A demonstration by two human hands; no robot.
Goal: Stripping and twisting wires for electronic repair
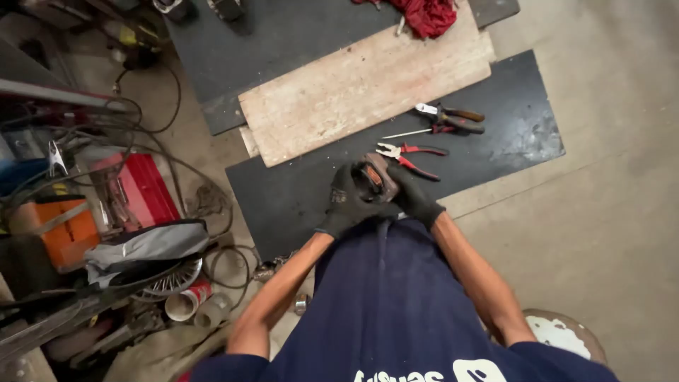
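left hand (344, 201) gloved, grip closed round small orange-and-dark part (373, 177) | right hand (414, 198) gloved, grip closed on its other side, steadying it | part held over dark mat (297, 191), near body | red pliers (410, 157) just beyond, within reach | wooden board (353, 92) farther off
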